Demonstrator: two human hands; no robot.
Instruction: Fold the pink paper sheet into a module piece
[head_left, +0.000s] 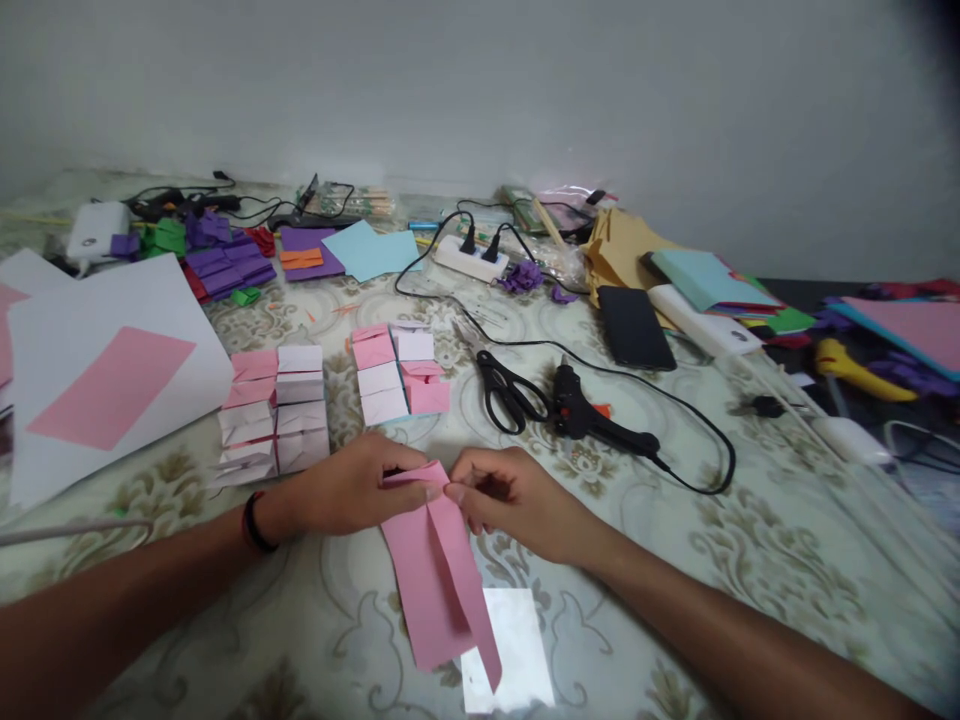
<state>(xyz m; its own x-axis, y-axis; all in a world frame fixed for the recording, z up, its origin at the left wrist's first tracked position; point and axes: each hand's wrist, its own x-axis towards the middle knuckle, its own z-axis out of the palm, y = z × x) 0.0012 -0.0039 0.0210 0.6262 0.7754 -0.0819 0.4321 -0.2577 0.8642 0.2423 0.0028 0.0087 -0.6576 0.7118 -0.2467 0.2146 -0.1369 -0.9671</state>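
Observation:
A strip of pink paper (424, 600) with a lengthwise fold hangs toward me between both hands. My left hand (360, 485) pinches its far end, thumb on top. My right hand (517, 500) is closed on the folded right edge at the same end, its thumb close to the left thumb. Part of the lower end covers a white rectangle of paper (517, 650) on the table. Just beyond the hands lie two groups of folded pink and white paper pieces, one on the left (274, 415) and one nearer the middle (397, 375).
Black-handled scissors (506, 390) and a black glue gun (600, 415) with a looping cord lie beyond my right hand. A white power strip (471, 260) sits at the back. White sheets (180, 330) bearing a pink rectangle (112, 390) are at left. A dark phone (636, 328) rests at right.

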